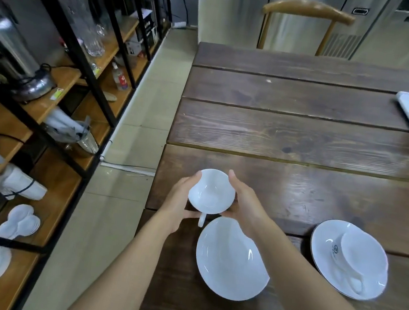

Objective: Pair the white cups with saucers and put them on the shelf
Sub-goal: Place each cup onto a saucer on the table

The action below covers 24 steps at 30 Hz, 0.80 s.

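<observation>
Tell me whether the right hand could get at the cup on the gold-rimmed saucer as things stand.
Probably not at once: the right hand and left hand both hold the white cup. Otherwise the way looks free; the paired cup sits on the gold-rimmed saucer with only bare table around it.

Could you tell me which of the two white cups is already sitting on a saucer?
The right-hand cup, resting on the dark-rimmed saucer; the other cup is held between both hands.

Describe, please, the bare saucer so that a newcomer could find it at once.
Start at the dark wooden table and go to its near edge. The bare saucer lies there, just nearer than the cup held in both hands. Unlike the gold-rimmed saucer to its right, it carries no cup.
</observation>
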### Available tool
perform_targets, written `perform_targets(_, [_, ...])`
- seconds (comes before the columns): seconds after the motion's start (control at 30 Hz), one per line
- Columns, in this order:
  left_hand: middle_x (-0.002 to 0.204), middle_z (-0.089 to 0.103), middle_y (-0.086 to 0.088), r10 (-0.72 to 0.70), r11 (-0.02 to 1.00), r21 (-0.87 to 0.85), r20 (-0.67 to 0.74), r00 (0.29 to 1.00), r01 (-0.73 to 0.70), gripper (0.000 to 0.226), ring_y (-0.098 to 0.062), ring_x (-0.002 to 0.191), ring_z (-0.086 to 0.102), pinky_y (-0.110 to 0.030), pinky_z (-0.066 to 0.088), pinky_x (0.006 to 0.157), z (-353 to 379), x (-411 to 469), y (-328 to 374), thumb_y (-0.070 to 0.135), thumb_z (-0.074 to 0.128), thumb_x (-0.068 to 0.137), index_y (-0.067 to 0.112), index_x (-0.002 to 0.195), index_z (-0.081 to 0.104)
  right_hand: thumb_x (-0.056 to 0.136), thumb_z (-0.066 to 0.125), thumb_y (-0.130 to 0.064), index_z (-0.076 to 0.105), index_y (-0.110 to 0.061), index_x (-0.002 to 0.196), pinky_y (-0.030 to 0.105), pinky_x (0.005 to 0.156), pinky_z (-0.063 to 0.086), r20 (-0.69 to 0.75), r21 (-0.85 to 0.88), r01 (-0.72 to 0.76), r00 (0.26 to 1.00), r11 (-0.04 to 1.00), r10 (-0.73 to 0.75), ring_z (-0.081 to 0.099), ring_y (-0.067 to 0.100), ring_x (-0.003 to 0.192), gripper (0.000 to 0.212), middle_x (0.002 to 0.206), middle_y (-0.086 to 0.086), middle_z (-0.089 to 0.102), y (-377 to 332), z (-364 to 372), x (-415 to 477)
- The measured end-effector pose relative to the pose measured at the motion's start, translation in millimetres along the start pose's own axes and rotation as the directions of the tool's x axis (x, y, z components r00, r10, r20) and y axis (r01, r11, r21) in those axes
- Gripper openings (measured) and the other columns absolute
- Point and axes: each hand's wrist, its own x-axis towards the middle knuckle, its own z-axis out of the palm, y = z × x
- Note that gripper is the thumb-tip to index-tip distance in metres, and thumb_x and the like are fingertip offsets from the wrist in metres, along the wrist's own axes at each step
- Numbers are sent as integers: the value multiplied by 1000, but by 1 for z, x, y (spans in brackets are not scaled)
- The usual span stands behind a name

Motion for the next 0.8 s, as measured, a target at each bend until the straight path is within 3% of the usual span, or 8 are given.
perform_targets(0.07, [122, 60, -6, 35, 999, 17, -16, 999, -35, 41, -25, 109, 60, -45, 58, 76, 5, -5, 5, 48, 55, 88, 19, 117, 58, 88, 48, -56, 54, -19, 117, 42, 91, 54, -139, 5, 21, 990, 1000, -20, 58, 23, 106, 47, 113, 3, 60, -3, 1, -4])
perform_targets(0.17, [110, 62, -6, 106, 993, 61, -58, 993, -102, 40, -25, 102, 62, -47, 60, 73, 19, -17, 10, 45, 55, 90, 11, 108, 57, 92, 47, -48, 50, -20, 109, 31, 75, 49, -255, -128, 130, 954, 983, -160, 53, 12, 90, 34, 95, -6, 53, -6, -3, -17])
perform_targets(0.27, [97, 59, -1, 136, 982, 143, -68, 988, -125, 41, -22, 94, 61, -46, 61, 69, 34, -28, 7, 48, 54, 89, 10, 100, 56, 90, 49, -50, 52, -15, 106, 24, 64, 41, -314, -210, 190, 916, 959, -250, 54, 13, 86, 38, 97, -2, 55, -2, -11, -30])
perform_targets(0.4, [99, 59, -2, 110, 975, 204, -110, 988, -86, 33, -22, 94, 61, -36, 58, 57, 47, -39, -9, 52, 52, 89, 19, 90, 54, 91, 49, -49, 56, -11, 105, 21, 61, 41, -304, -327, 205, 901, 922, -309, 57, 15, 88, 41, 100, 3, 59, 11, -21, -47])
perform_targets(0.5, [100, 57, 0, 84, 959, 279, -152, 985, -39, 28, -23, 95, 58, -35, 59, 59, 52, -44, -27, 53, 51, 88, 26, 90, 51, 90, 46, -51, 56, -15, 109, 25, 70, 47, -287, -421, 177, 904, 890, -316, 58, 15, 94, 42, 108, 3, 60, 28, -27, -55])
perform_targets(0.6, [97, 56, 2, 61, 955, 297, -192, 980, -2, 25, -20, 91, 57, -29, 55, 50, 55, -50, -40, 55, 51, 88, 30, 84, 48, 90, 44, -53, 55, -17, 111, 30, 80, 48, -262, -453, 154, 919, 878, -296, 57, 16, 99, 43, 114, 2, 58, 42, -31, -61])
perform_targets(0.8, [105, 59, -3, 33, 957, 289, -236, 971, 38, 26, -22, 96, 58, -33, 57, 56, 56, -58, -58, 55, 53, 86, 29, 86, 50, 93, 39, -50, 52, -17, 117, 22, 73, 42, -207, -505, 151, 935, 850, -289, 53, 13, 98, 43, 121, 2, 54, 56, -37, -71])
